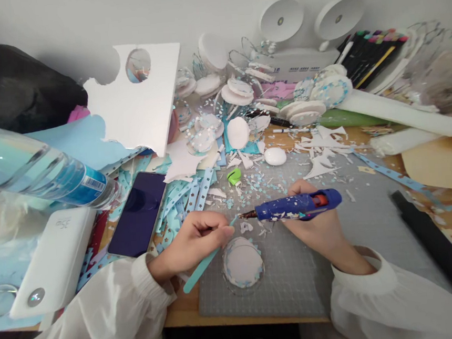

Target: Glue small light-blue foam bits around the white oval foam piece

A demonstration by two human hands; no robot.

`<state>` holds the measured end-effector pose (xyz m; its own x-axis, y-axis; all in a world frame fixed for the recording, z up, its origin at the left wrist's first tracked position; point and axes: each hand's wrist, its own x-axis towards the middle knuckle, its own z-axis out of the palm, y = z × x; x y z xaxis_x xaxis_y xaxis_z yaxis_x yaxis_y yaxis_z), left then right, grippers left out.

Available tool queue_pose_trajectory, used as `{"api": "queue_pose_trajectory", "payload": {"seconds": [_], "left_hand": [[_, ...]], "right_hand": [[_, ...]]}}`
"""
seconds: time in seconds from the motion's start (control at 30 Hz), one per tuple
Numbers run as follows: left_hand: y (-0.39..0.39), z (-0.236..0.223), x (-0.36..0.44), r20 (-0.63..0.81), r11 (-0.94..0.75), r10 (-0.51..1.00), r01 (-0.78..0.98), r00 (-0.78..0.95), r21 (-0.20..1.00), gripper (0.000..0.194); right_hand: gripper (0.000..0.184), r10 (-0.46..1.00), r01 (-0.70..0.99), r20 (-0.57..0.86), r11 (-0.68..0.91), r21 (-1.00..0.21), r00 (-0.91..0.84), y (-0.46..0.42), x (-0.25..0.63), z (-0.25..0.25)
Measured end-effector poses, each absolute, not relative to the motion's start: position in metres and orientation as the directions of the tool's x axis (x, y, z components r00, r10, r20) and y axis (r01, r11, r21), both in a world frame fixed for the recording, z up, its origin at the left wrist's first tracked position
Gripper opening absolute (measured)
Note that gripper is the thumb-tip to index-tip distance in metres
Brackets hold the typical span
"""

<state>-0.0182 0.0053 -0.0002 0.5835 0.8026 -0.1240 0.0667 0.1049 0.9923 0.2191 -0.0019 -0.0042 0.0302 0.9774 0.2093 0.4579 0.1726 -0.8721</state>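
Note:
My left hand (198, 238) pinches a narrow teal strip (200, 273) between thumb and fingers, its upper end poking out past the fingertips. In my right hand (316, 235) is a blue glue gun (282, 208) with white and pale-blue bits stuck to its body. Its dark nozzle (248, 215) points left, right at the strip's upper end; whether the two touch I cannot tell. Just below lies a round white disc (243, 263) edged with pale-blue bits and a thin wire ring. It rests on a grey cutting mat (286, 291).
Paper scraps and confetti surround a green clip-like object (234, 176) and a white oval (275, 156). Decorated discs (237, 92) pile up behind. To the left are a phone (138, 214), power bank (54, 263) and water bottle (44, 167). A black strap (438, 246) lies right.

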Motion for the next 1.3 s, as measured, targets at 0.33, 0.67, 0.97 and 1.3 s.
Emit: {"api": "queue_pose_trajectory", "payload": {"seconds": [0.33,0.67,0.97,1.3], "left_hand": [[0.006,-0.002,-0.018,-0.137,0.106,0.802,0.087,0.581,0.991,0.045],[0.005,0.002,-0.018,-0.157,0.115,0.803,0.109,0.575,0.987,0.046],[0.006,0.003,-0.017,-0.159,0.122,0.801,0.104,0.577,0.987,0.041],[0.007,-0.002,-0.018,-0.148,0.141,0.830,0.055,0.538,0.989,0.037]], "right_hand": [[0.024,0.975,0.479,0.220,0.184,-0.858,0.018,-0.002,0.220,-0.005],[0.023,0.972,0.501,0.233,0.191,-0.844,0.022,0.000,0.221,-0.005],[0.025,0.921,0.687,0.351,0.145,-0.712,0.168,-0.002,0.234,-0.012],[0.022,0.823,0.835,0.332,-0.276,-0.476,0.461,-0.030,0.325,-0.008]]}}
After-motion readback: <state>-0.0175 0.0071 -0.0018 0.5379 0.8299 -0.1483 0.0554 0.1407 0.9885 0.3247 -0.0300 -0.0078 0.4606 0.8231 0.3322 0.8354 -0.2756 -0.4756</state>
